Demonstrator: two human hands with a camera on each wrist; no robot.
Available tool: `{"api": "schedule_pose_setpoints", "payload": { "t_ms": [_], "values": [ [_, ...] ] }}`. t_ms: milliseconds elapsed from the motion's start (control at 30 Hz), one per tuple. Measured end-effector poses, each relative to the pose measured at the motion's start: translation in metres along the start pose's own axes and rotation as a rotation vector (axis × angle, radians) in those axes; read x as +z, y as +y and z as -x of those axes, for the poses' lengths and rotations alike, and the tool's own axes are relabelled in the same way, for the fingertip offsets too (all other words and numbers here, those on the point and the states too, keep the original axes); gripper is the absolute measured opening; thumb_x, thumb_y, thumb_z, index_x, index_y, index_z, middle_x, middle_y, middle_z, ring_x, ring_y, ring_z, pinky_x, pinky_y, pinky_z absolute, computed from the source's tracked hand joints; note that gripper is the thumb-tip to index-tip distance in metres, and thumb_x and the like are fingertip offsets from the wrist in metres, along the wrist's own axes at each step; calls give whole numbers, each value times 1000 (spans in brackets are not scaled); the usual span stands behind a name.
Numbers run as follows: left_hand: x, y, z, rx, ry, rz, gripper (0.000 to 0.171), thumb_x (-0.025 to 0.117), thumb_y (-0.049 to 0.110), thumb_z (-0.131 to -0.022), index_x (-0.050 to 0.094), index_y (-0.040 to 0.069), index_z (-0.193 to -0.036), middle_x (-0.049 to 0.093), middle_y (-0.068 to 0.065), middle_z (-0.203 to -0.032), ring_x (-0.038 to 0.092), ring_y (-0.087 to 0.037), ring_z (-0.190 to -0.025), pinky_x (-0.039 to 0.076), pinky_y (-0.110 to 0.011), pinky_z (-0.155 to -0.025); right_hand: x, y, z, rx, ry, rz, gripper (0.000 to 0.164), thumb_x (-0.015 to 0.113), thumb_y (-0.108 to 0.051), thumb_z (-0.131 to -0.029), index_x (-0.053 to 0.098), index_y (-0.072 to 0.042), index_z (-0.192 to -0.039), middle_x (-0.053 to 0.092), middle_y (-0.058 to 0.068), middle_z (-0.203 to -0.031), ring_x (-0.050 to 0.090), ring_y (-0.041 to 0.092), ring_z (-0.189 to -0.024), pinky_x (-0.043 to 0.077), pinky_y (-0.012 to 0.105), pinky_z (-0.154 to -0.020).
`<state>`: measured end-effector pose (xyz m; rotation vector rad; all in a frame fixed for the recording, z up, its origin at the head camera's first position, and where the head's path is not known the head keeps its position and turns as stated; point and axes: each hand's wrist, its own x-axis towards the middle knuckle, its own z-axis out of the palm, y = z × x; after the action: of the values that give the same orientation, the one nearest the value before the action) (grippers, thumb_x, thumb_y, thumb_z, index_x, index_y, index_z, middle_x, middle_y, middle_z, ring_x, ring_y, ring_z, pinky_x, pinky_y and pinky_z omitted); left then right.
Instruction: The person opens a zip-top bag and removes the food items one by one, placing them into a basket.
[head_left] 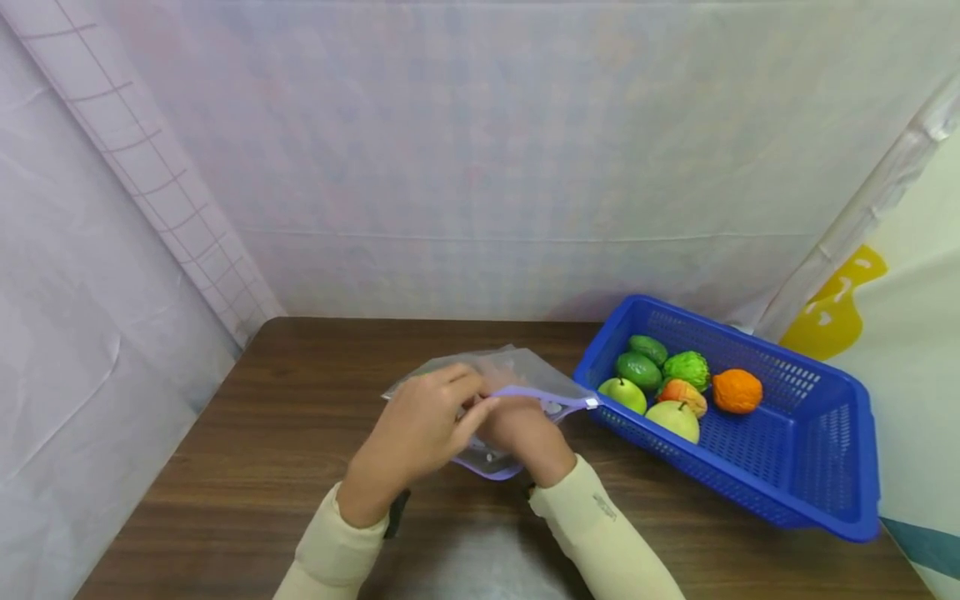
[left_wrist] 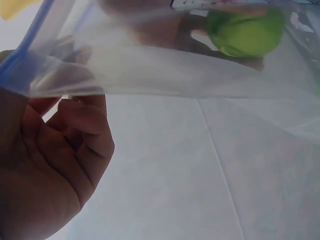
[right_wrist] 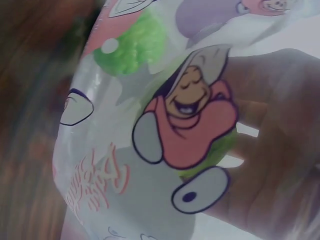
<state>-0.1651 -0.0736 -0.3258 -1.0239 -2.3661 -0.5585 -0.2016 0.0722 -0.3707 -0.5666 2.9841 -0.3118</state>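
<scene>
A clear zip bag (head_left: 536,367) with a purple zip edge and printed cartoons lies over the middle of the table. My left hand (head_left: 427,417) pinches its mouth edge near the purple strip. Through that mouth my right hand (head_left: 525,429) reaches inside the bag, its fingers blurred by the film. In the right wrist view, the right hand's fingers (right_wrist: 250,145) hold a green fruit (right_wrist: 222,150), partly hidden behind a printed figure. A bumpy green fruit (right_wrist: 132,47) also shows in the bag. The left wrist view shows a smooth-looking green fruit (left_wrist: 245,32) through the plastic.
To the right, a blue basket (head_left: 840,442) touches or nearly touches the bag's zip end. It holds dark green fruits (head_left: 638,371), a bumpy green fruit (head_left: 686,369), an orange (head_left: 737,392), a reddish-yellow fruit (head_left: 682,396) and pears (head_left: 675,419). A cloth wall (head_left: 480,167) stands behind the table.
</scene>
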Motion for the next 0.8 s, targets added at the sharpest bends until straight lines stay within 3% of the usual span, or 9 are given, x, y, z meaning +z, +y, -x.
{"api": "schedule_pose_setpoints", "payload": {
  "t_ms": [100,233,333,433,567,667,800],
  "values": [
    [0,-2,1,-16,23,-6,12,72,24,-94,73,13,-90,70,4,-88,62,-7,-69,52,-23,-59,-2,0,2,-51,98,48,16,62,-20,-96,68,-16,-111,69,2,-100,64,18,-84,55,35,-74],
    [0,-3,2,-33,57,-10,11,72,24,-93,75,13,-92,68,5,-83,58,-5,-64,48,-22,-54,-3,0,5,-52,113,92,9,62,-18,-94,70,-17,-99,67,0,-77,59,16,-62,48,33,-53],
    [-1,-4,2,-44,80,-18,10,72,23,-93,75,14,-90,66,6,-81,56,-5,-62,46,-22,-52,-4,-1,9,-77,167,139,9,63,-20,-95,69,-17,-89,63,0,-67,57,17,-56,46,33,-48],
    [-2,-4,1,-51,101,-22,11,71,23,-93,74,14,-89,66,5,-81,58,-6,-62,47,-25,-53,-7,-2,13,-124,235,159,13,64,-20,-94,65,-17,-82,59,-2,-66,56,17,-56,45,33,-48],
    [-3,-6,1,-59,120,-24,10,72,22,-93,74,13,-89,68,3,-83,60,-8,-63,49,-27,-54,-12,-3,17,-139,267,126,12,68,-12,-85,62,-16,-75,56,-2,-66,54,17,-58,46,33,-53],
    [-4,-7,2,-68,129,-27,9,72,21,-93,74,12,-90,68,3,-85,57,-8,-62,47,-26,-53,-16,-5,19,-132,271,83,9,70,-7,-78,64,-14,-79,58,-2,-71,56,17,-64,50,34,-59],
    [-5,-9,2,-84,140,-34,10,71,21,-94,73,12,-91,66,3,-83,52,-8,-59,44,-25,-52,-21,-7,23,-135,268,58,18,68,-4,-78,68,-12,-94,65,0,-84,64,21,-76,55,39,-67]
  ]
}}
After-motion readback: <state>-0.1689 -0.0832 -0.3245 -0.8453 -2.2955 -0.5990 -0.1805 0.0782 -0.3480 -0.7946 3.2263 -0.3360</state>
